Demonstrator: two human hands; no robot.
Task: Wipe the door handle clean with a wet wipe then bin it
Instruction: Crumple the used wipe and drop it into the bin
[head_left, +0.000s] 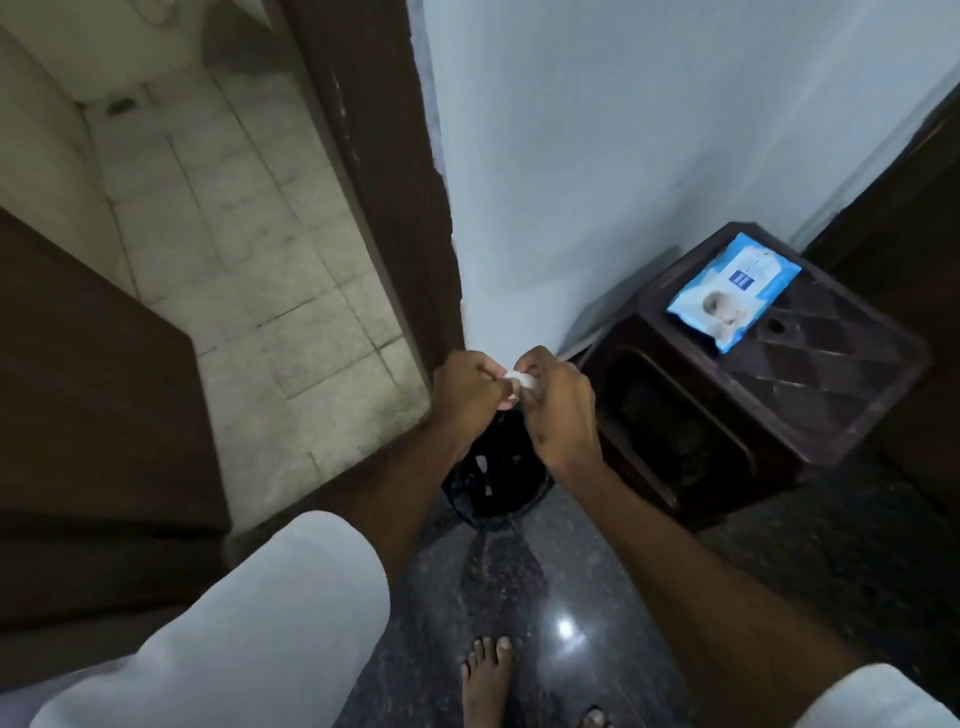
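Both my hands meet in front of me, pinching a small crumpled white wet wipe (521, 380) between them. My left hand (467, 389) grips its left end and my right hand (558, 405) grips its right end. Directly below the hands sits a dark round bin (493, 483) on the floor, partly hidden by my wrists. A blue and white pack of wet wipes (732, 291) lies on a dark brown plastic stool (810, 384) to the right. No door handle is in view.
A dark brown door (93, 415) stands open at the left, with its frame (384, 182) beside a pale blue wall (623, 156). Beyond lies a grimy tiled bathroom floor (249, 260). My bare foot (485, 680) rests on the polished dark granite floor.
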